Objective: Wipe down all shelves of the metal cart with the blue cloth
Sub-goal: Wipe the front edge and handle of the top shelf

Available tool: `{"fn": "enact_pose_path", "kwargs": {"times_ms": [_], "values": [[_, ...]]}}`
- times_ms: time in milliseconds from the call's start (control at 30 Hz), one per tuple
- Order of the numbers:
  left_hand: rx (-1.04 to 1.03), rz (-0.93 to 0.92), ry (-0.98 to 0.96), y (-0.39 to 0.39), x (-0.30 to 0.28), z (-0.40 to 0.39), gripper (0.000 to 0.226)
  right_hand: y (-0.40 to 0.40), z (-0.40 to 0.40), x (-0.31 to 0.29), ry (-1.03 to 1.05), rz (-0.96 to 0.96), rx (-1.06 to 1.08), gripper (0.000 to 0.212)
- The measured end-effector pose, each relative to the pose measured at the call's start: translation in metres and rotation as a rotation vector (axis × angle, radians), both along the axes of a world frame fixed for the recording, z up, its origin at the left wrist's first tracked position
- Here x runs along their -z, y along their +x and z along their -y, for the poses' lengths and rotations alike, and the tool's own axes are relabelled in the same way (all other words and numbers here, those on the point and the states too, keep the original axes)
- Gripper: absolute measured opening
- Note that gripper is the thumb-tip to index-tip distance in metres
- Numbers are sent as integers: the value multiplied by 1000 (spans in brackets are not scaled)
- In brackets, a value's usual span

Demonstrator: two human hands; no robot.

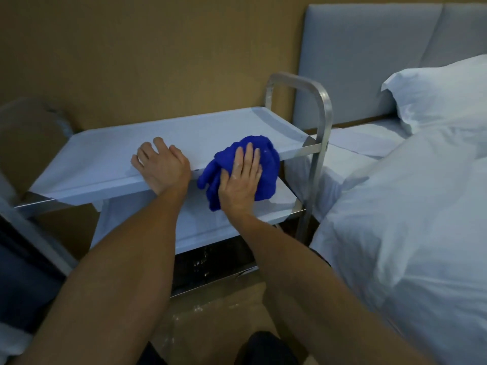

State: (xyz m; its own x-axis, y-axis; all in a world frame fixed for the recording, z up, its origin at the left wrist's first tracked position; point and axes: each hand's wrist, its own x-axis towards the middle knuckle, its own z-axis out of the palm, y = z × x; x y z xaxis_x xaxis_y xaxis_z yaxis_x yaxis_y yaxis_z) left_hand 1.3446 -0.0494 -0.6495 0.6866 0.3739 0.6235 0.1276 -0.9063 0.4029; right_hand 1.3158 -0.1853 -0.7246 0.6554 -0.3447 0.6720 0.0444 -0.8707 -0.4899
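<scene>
Bedside metal cart (313, 143), right hand (241, 177) pressing blue cloth (266, 164)

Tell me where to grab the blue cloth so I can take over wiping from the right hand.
Grip the blue cloth at the bunched hump past the right hand, on the top shelf front edge. Come from above and from the cart's right end: that part is raised and uncovered. The lower folds hang over the edge, so they would likely pull loose.
</scene>
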Motion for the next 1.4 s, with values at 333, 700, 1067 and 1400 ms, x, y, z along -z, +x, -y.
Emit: {"fn": "enact_pose_path", "kwargs": {"times_ms": [333,700,1067,1400], "values": [[-24,49,26,1,3,6,50,46,81,-78,778,106,358,64],[-7,-18,8,-3,0,4,47,16,51,-24,40,43,123,53],[-16,-43,44,-1,1,6,42,25,82,-48,151,-68,284,51],[142,-120,81,-23,-12,-22,44,-2,-17,-38,7,-71,102,58]]}}
